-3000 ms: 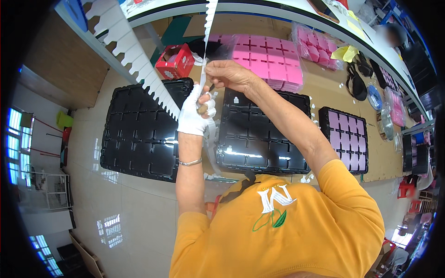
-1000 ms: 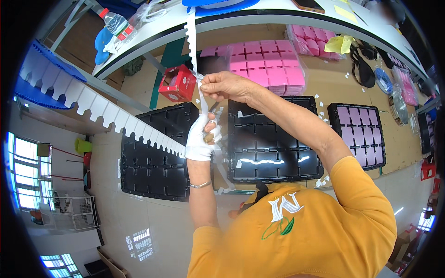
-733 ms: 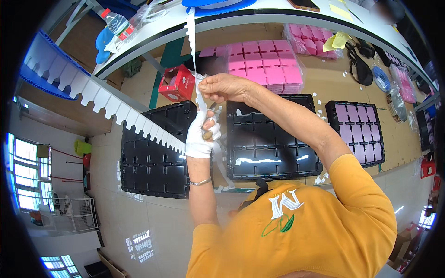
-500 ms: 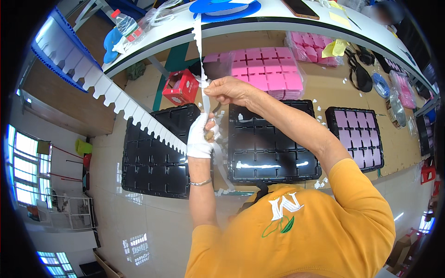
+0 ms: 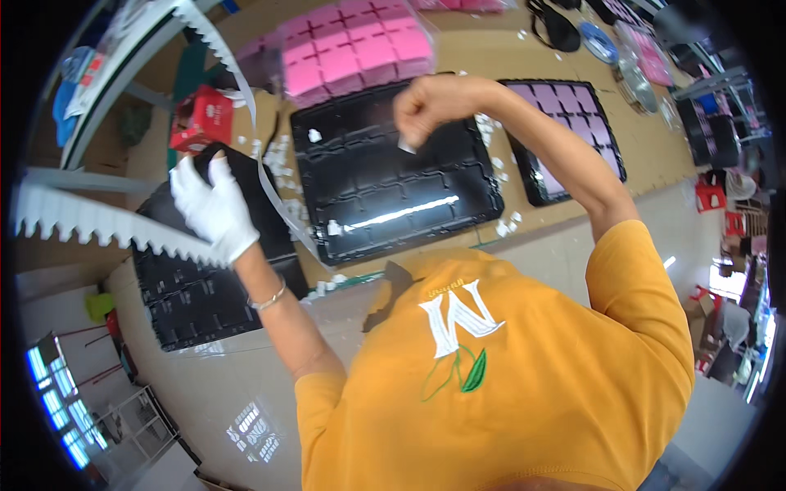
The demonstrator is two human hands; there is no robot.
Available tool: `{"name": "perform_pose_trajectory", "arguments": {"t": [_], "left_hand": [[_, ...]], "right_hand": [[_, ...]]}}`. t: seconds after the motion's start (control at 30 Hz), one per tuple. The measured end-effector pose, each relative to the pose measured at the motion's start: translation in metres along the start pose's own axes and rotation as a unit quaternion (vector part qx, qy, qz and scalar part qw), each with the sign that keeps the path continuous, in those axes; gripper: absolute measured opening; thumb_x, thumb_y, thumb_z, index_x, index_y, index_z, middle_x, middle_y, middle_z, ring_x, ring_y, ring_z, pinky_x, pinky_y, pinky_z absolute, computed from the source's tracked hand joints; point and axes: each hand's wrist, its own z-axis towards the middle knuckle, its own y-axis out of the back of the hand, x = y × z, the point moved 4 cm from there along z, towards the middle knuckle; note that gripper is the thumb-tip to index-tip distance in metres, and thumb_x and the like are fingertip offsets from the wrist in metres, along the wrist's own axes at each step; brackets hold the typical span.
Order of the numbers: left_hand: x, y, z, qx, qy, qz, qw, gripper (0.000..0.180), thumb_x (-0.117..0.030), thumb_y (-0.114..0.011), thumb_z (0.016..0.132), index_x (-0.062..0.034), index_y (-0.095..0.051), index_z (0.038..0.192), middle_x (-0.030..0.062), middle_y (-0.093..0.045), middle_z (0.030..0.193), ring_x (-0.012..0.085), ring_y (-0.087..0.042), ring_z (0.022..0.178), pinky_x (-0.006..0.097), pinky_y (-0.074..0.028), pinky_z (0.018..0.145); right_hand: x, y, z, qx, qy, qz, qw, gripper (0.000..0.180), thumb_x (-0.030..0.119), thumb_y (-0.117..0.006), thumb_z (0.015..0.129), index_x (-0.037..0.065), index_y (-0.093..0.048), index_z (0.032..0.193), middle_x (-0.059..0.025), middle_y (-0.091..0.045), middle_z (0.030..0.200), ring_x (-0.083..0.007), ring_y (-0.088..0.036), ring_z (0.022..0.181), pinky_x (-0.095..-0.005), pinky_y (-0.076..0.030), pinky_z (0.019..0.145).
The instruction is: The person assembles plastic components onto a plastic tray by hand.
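Observation:
My left hand (image 5: 214, 209), in a white glove with bare fingertips, hovers over a black plastic tray (image 5: 192, 299) with fingers spread. A white strip with a toothed edge (image 5: 98, 221) runs from the left to the base of that hand; whether it is held there is hidden. My right hand (image 5: 430, 110), bare and slightly blurred, is closed on a small white piece (image 5: 407, 146) above the middle black tray (image 5: 393, 184). Small white pieces (image 5: 314, 135) lie on this tray. A long narrow strip (image 5: 254, 106), notched at its upper part, hangs between the two trays.
Pink foam blocks (image 5: 352, 49) in clear plastic lie behind the middle tray. A tray of lilac pieces (image 5: 569, 123) is at the right, a red box (image 5: 202, 119) at the left. White scraps (image 5: 282, 164) litter the brown surface. A shelf edge (image 5: 123, 74) rises at upper left.
My hands have parted: the left moved left and opened off the narrow strip, the right moved right over the middle tray with a small white piece. The view has shifted and tilted.

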Motion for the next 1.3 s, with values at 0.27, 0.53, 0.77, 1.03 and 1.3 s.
{"name": "perform_pose_trajectory", "arguments": {"t": [0.27, 0.53, 0.77, 1.03, 1.3], "left_hand": [[-0.027, -0.006, -0.100, 0.181, 0.003, -0.145, 0.973, 0.033, -0.011, -0.062, 0.082, -0.0011, -0.056, 0.114, 0.0181, -0.055, 0.117, 0.0331, -0.050, 0.113, 0.039, -0.038, 0.097], [-0.043, -0.002, -0.146, 0.245, 0.037, -0.136, 0.959, 0.030, -0.010, -0.063, 0.082, -0.0013, -0.059, 0.110, 0.0181, -0.055, 0.116, 0.0330, -0.053, 0.108, 0.038, -0.042, 0.091], [-0.023, 0.008, -0.190, 0.288, -0.052, -0.083, 0.952, 0.031, -0.009, -0.065, 0.078, -0.0030, -0.060, 0.108, 0.0166, -0.055, 0.113, 0.0361, -0.048, 0.108, 0.043, -0.039, 0.092], [-0.029, -0.006, -0.190, 0.339, -0.142, 0.014, 0.930, 0.041, 0.000, -0.054, 0.072, -0.0148, -0.063, 0.109, 0.0150, -0.051, 0.121, 0.0387, -0.045, 0.110, 0.048, -0.038, 0.091], [-0.030, -0.009, -0.189, 0.370, -0.205, 0.059, 0.904, 0.034, -0.009, -0.051, 0.080, -0.0158, -0.062, 0.112, 0.0134, -0.045, 0.132, 0.0363, -0.041, 0.118, 0.052, -0.032, 0.100]], "right_hand": [[-0.062, -0.062, -0.091, 0.046, -0.115, -0.245, 0.962, 0.016, 0.016, -0.076, 0.061, 0.009, -0.062, 0.065, -0.0053, -0.054, 0.071, -0.0251, -0.058, 0.072, -0.0360, -0.044, 0.063], [-0.098, -0.085, -0.102, -0.048, -0.144, -0.351, 0.924, 0.017, 0.015, -0.072, 0.064, 0.007, -0.062, 0.075, -0.0089, -0.059, 0.083, -0.0294, -0.060, 0.083, -0.0409, -0.048, 0.069], [-0.067, -0.125, -0.152, -0.223, -0.088, -0.464, 0.853, 0.030, 0.011, -0.057, 0.074, 0.006, -0.061, 0.103, -0.0108, -0.053, 0.110, -0.0290, -0.049, 0.109, -0.0412, -0.043, 0.083], [-0.076, -0.147, -0.145, -0.240, -0.108, -0.517, 0.815, 0.036, 0.009, -0.054, 0.076, 0.001, -0.059, 0.111, -0.0138, -0.039, 0.138, -0.0344, -0.023, 0.136, -0.0540, -0.023, 0.107], [-0.074, -0.153, -0.143, -0.235, -0.145, -0.505, 0.818, 0.043, 0.000, -0.053, 0.075, -0.001, -0.055, 0.119, -0.0128, -0.036, 0.141, -0.0338, -0.022, 0.136, -0.0506, -0.018, 0.110]]}}
